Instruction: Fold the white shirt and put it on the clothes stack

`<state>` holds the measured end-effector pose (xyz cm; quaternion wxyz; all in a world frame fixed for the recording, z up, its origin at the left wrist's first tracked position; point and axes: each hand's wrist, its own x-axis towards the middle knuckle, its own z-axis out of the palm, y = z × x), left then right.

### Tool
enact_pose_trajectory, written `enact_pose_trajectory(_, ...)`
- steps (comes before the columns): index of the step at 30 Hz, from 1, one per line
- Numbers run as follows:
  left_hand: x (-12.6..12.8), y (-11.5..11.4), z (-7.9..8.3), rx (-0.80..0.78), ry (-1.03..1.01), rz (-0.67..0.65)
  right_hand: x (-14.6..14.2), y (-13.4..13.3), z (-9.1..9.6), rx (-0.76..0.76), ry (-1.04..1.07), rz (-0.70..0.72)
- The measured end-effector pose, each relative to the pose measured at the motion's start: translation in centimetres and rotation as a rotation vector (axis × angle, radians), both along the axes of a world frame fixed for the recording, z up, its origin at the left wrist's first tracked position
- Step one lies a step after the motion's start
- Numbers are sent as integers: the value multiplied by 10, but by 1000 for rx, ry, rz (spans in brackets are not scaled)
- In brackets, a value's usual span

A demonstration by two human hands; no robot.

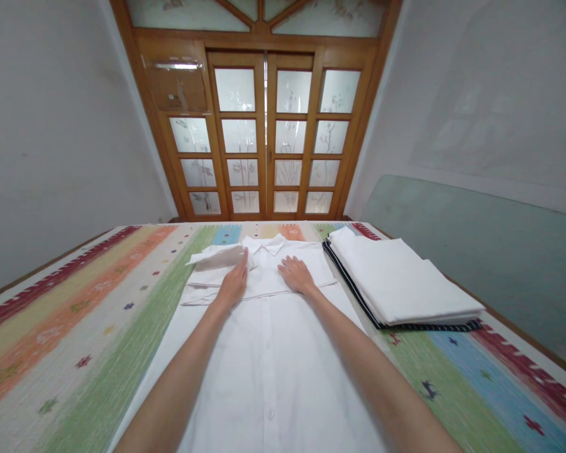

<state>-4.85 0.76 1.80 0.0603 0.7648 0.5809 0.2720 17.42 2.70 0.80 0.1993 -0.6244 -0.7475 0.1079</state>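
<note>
A white buttoned shirt [268, 365] lies flat on a striped, many-coloured cloth [75, 314], collar away from me. Its sleeves are folded across the chest near the collar. My left hand [233, 283] lies flat on the folded sleeve left of the button line, fingers together and stretched out. My right hand [296, 274] rests flat on the shirt just right of the button line, fingers spread. Neither hand grips anything.
A stack of folded white garments [400, 277] with a dark striped one at the bottom sits to the right of the shirt. A wooden door with frosted glass panes [264, 132] stands beyond the far edge. Plain walls run along both sides.
</note>
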Motion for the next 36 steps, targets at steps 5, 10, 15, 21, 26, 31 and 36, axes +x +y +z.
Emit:
enact_pose_trajectory(5,4,-3,-3,45,209,-144,4,2,5,6,116,15)
enact_pose_trajectory(10,2,-1,-1,-49,153,-296,-4,5,16,35,237,61)
enact_pose_trajectory(15,-3,-3,0,-65,108,-334,-42,1,23,128,176,283)
enact_pose_trajectory(21,-3,-3,-3,-106,162,-228,-81,-6,29,255,-36,284)
enact_pose_trajectory(26,-1,-7,-3,-108,220,-165,-77,-9,34,333,-70,359)
enact_pose_trajectory(31,3,-14,0,-109,229,-170,-65,-4,40,307,-58,440)
enact_pose_trajectory(36,15,-14,-2,-82,133,-176,-65,1,47,176,350,369)
